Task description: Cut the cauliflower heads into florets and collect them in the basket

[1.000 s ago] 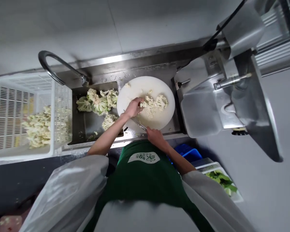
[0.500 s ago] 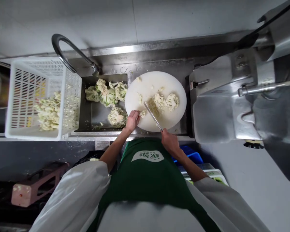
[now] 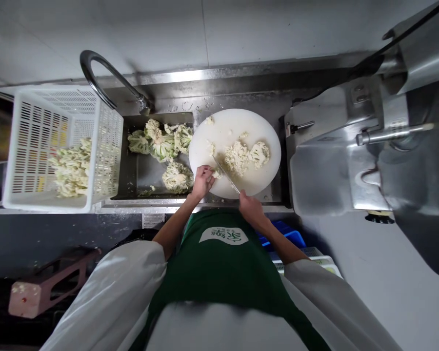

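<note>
My right hand [image 3: 251, 209] is closed round the handle of a knife [image 3: 227, 175], whose blade slants up and left over a white oval cutting board [image 3: 250, 122]. At the board's left edge, my left hand [image 3: 203, 181] holds a small cauliflower piece [image 3: 216, 173] under its fingertips, close beside the blade. Chopped cauliflower [image 3: 237, 157] lies in a heap on the middle of the board, with a larger floret [image 3: 259, 154] to its right. Smaller bits are scattered near the board's left side.
Several cauliflower heads [image 3: 163, 147] lie in the sink [image 3: 146, 175] at left, under a curved faucet [image 3: 111, 73]. Farther left, a white basket [image 3: 51, 202] holds florets [image 3: 73, 168]. A metal machine [image 3: 320, 178] stands right of the board.
The knife and my right hand have moved left, bringing the blade nearer to my left hand and the small piece. The view has shifted slightly.
</note>
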The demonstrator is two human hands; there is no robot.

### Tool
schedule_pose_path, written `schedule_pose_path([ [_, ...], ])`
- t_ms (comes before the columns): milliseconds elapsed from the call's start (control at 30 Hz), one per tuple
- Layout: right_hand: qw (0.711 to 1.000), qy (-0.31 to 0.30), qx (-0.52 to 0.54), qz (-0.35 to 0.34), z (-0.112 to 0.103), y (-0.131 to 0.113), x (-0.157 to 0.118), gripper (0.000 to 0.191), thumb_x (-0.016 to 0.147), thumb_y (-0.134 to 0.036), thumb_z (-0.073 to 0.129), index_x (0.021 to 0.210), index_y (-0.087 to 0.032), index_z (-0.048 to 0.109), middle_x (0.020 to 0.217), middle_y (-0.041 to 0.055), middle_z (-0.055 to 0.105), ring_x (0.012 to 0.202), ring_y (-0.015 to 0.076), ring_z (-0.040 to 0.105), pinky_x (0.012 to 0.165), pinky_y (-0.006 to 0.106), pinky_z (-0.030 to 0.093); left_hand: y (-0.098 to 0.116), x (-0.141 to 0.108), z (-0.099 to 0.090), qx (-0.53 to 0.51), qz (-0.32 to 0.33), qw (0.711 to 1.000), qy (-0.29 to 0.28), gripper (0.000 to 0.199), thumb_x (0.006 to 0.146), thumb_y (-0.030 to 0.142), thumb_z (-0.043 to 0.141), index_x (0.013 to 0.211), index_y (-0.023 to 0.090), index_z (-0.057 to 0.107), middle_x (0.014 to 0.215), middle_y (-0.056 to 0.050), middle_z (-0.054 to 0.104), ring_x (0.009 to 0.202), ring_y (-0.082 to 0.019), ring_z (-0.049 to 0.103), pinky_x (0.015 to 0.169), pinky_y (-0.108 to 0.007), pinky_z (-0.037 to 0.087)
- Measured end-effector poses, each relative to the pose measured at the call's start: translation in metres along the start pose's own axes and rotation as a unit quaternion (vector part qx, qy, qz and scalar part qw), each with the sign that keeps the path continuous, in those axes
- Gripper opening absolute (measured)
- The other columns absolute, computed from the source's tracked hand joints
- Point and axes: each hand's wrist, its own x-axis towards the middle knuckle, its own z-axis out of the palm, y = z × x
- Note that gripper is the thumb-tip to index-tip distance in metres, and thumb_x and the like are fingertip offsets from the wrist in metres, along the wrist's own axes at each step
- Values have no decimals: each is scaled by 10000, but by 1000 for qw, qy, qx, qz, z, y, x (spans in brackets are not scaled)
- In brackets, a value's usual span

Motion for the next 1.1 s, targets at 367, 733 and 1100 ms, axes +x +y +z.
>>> schedule_pose_path([
  [367, 998, 64, 25, -4, -4, -11, -3, 400, 1105, -337, 214, 1218, -135, 541, 963, 140, 761, 908, 265, 732, 768, 300, 432, 0, -3, 6, -93, -66, 992, 61, 192, 965, 331, 596, 928, 209, 740, 1034, -109, 694, 1035, -226, 656, 976, -427, 548],
  [733, 999, 35, -7, -18, -15, -34, 39, 379, 1086, -258, 262, 1255, -129, 576, 1046, 180, 756, 998, 270, 733, 855, 320, 489, -15, 0, 10, -154, -6, 984, 85, 185, 955, 353, 623, 905, 241, 762, 974, -92, 730, 976, -236, 681, 920, -430, 569],
  [1100, 982, 155, 95, 59, -48, 14, 27, 375, 1068, -363, 331, 1156, -134, 614, 960, 161, 744, 904, 279, 694, 770, 303, 435, -1, -5, 8, -31, 31, 998, 37, 545, 892, 411, 697, 1384, 210, 580, 1480, -180, 466, 1391, -358, 440, 1136, -525, 409],
])
